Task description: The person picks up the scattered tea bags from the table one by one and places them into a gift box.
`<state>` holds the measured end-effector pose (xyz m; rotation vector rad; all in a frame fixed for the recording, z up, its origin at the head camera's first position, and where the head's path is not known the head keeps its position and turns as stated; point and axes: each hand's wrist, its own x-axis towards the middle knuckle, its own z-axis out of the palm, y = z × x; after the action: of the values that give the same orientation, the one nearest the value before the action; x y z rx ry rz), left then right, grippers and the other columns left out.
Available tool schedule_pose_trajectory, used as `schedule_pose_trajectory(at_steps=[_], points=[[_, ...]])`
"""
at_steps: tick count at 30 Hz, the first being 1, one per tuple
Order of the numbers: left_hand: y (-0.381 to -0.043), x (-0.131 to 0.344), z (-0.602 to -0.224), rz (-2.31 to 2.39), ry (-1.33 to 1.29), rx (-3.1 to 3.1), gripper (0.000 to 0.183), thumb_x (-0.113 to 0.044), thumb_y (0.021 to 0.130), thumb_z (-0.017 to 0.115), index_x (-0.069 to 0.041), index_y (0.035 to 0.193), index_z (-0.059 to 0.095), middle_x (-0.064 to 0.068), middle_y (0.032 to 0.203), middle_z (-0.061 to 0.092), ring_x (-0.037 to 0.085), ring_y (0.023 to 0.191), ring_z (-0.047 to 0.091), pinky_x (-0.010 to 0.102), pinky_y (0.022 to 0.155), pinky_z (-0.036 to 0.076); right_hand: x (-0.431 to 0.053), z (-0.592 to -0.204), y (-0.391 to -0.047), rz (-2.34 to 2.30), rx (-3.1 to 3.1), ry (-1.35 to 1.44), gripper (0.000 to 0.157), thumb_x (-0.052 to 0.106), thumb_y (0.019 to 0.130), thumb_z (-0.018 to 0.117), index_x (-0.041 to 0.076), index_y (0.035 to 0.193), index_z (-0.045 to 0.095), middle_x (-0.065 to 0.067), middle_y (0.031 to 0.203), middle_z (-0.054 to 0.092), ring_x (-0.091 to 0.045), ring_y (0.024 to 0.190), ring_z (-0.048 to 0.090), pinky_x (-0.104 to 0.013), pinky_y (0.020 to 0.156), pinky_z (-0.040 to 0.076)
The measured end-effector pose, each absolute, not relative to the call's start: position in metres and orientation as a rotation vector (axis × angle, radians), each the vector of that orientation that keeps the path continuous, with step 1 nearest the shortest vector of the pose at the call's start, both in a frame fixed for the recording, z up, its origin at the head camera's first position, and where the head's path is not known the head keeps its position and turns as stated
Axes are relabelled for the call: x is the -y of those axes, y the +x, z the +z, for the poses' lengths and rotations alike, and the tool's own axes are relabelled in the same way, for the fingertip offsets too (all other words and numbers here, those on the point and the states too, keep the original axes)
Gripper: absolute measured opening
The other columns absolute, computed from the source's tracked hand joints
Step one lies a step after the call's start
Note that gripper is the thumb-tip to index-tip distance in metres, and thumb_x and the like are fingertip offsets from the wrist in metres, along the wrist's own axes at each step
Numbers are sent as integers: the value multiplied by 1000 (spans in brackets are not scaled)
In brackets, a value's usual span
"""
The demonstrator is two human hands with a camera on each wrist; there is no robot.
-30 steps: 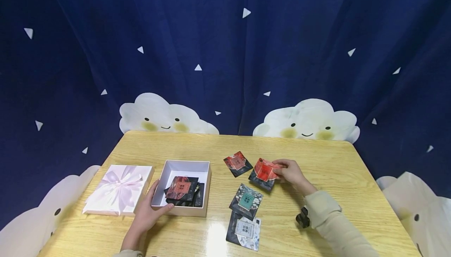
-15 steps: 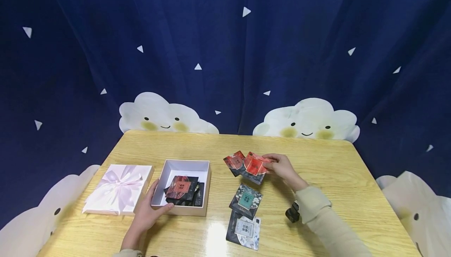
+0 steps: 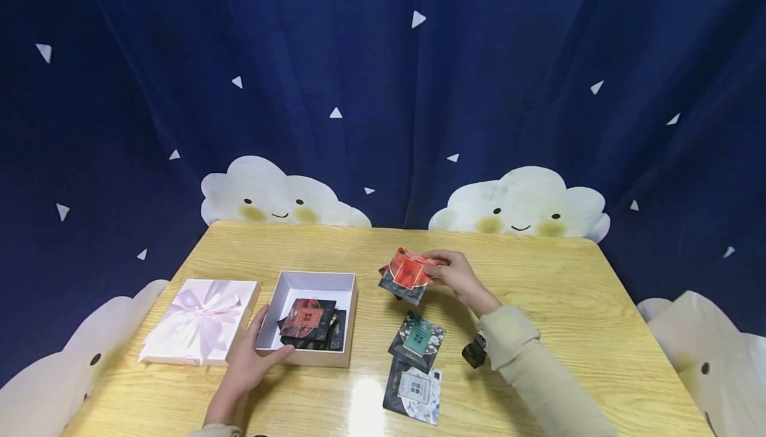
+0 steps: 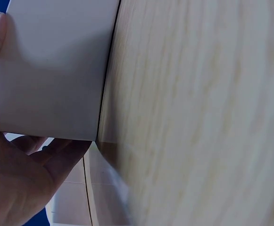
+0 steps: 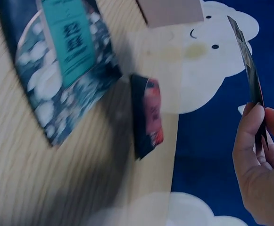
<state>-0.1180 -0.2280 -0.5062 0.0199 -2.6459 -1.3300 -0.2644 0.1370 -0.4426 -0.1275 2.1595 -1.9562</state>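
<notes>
Nearest on the table (image 3: 592,310) lay a silver-labelled packet (image 3: 411,392), and a green-labelled packet (image 3: 417,342) overlapped its far edge. To their left, the person's left hand (image 3: 248,357) gripped the near left corner of a white box (image 3: 323,359), its thumb along the near wall and its other fingers against the left wall, so they stood apart with the corner between them. Inside the box lay a loose pile of dark packets, a dull red packet (image 3: 309,318) on top. Left of the box, just beyond that hand, lay a white lid (image 3: 247,291) bearing a pale pink ribbon bow (image 3: 203,320).

Farther off, right of the box, the right hand (image 3: 457,274) pinched a bright red packet (image 3: 405,276) by its right edge, thumb and fingers clamped together on it. The packet was up in the air, past the green-labelled one; below it a second red packet (image 5: 148,115) lay on the table, mostly hidden from the head view. Behind the table's far edge hung a dark blue curtain (image 3: 383,58) with white triangles and smiling clouds (image 3: 520,201).
</notes>
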Motion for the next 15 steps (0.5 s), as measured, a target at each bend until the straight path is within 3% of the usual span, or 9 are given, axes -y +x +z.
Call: schedule_pose_trajectory(at_steps=[15], points=[[-118,228,-507,-1366,18,2636,91,-21,70,78,0,141,24,34,137,29,49,124,27,60,99,24,-95,-436,-263,-1956,-2080,-238,33,-8,83,58,-14,115,53,-11,84,62,-8,59,59,-21,55,52]])
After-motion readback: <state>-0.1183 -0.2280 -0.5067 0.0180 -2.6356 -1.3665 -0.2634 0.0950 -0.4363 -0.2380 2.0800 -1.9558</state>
